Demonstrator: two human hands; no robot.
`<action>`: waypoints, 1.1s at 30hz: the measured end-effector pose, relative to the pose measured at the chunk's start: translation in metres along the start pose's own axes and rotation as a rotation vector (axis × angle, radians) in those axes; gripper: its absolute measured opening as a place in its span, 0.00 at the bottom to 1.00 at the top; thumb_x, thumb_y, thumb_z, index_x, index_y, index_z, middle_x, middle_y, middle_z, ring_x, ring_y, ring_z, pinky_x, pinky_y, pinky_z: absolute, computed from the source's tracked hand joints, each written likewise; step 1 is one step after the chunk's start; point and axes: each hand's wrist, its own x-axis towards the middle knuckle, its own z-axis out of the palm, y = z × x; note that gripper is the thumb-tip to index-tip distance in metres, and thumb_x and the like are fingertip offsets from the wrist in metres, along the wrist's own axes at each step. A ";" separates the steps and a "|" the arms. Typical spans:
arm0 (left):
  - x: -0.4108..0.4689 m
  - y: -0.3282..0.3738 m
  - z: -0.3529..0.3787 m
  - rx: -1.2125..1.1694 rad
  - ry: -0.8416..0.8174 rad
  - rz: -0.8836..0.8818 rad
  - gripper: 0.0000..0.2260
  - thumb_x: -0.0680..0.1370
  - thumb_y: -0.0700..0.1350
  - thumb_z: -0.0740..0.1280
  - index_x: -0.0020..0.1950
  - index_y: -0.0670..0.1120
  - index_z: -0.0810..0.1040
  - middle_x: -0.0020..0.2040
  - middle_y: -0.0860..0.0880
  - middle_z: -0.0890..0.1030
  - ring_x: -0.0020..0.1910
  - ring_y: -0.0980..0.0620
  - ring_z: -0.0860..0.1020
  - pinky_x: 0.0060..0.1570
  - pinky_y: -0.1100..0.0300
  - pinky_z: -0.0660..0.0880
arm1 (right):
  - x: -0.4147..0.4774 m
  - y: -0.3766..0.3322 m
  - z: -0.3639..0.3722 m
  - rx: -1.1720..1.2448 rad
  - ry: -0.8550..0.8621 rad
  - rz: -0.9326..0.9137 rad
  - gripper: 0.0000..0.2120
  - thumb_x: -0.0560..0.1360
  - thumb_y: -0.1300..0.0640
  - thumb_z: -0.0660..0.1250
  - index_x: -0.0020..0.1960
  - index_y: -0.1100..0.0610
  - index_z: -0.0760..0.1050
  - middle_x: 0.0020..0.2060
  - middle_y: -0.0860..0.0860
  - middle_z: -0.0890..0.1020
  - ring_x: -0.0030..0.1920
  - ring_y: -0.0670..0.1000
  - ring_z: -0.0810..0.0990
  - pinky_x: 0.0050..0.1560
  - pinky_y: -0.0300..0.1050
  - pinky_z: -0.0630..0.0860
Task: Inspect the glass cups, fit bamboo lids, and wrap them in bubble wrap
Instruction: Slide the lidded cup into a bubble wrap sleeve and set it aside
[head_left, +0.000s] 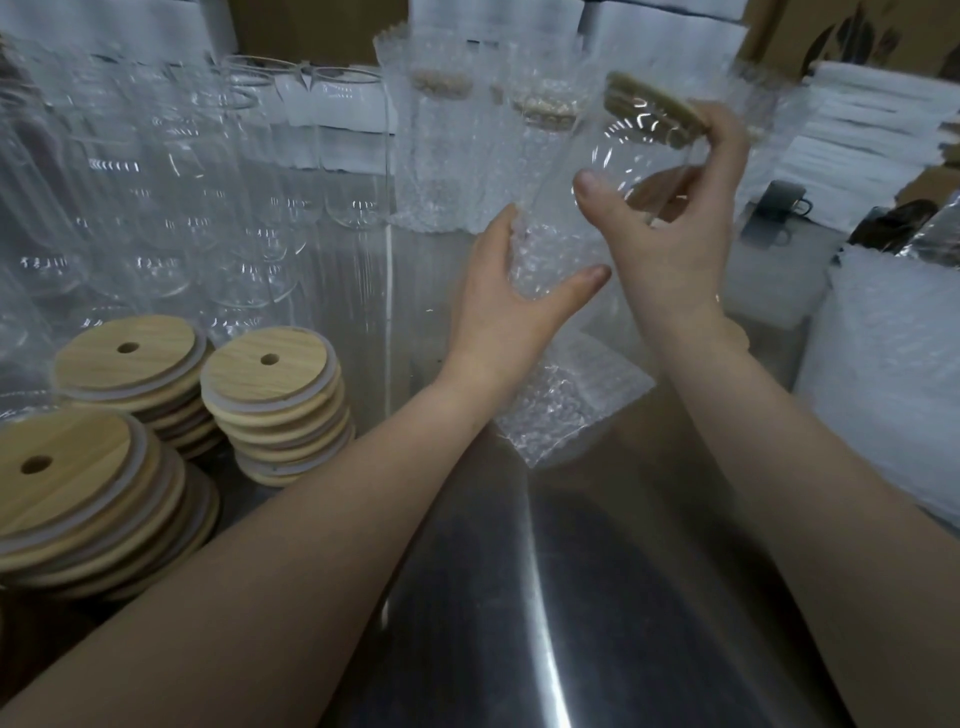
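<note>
I hold a clear glass cup (631, 156) tilted above the steel table, with a bamboo lid (655, 111) fitted on its far end. My right hand (670, 228) grips the cup's upper body, thumb across the near side. My left hand (511, 296) grips the cup's lower end together with a bubble wrap bag (558, 410) that hangs down to the table. Three stacks of bamboo lids (275, 379) stand at the near left. Rows of bare glass cups (218, 171) fill the left side.
Several wrapped, lidded cups (447, 140) stand upright at the back centre. Piles of bubble wrap bags (883, 374) lie on the right, with stacked white sheets (878, 130) behind them. The steel table (467, 597) extends towards me. Cardboard boxes line the back.
</note>
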 end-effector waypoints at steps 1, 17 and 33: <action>0.000 0.000 0.000 0.003 0.011 0.007 0.38 0.73 0.53 0.76 0.78 0.49 0.61 0.75 0.59 0.63 0.70 0.67 0.63 0.61 0.78 0.61 | 0.000 -0.001 0.001 -0.001 -0.031 0.000 0.32 0.69 0.47 0.76 0.67 0.50 0.63 0.52 0.55 0.75 0.50 0.57 0.76 0.52 0.45 0.77; 0.003 -0.004 -0.002 0.233 -0.020 0.093 0.48 0.68 0.55 0.79 0.79 0.49 0.54 0.77 0.52 0.59 0.76 0.56 0.58 0.75 0.54 0.59 | 0.002 -0.011 -0.004 0.093 0.053 -0.162 0.34 0.71 0.57 0.75 0.70 0.62 0.62 0.64 0.51 0.67 0.53 0.50 0.72 0.52 0.46 0.78; 0.007 0.009 0.000 -0.072 0.028 0.086 0.30 0.67 0.51 0.79 0.66 0.51 0.73 0.62 0.59 0.79 0.63 0.63 0.75 0.64 0.63 0.72 | -0.002 -0.026 -0.002 0.010 -0.040 -0.253 0.29 0.69 0.61 0.73 0.66 0.63 0.64 0.59 0.51 0.68 0.55 0.62 0.71 0.57 0.55 0.74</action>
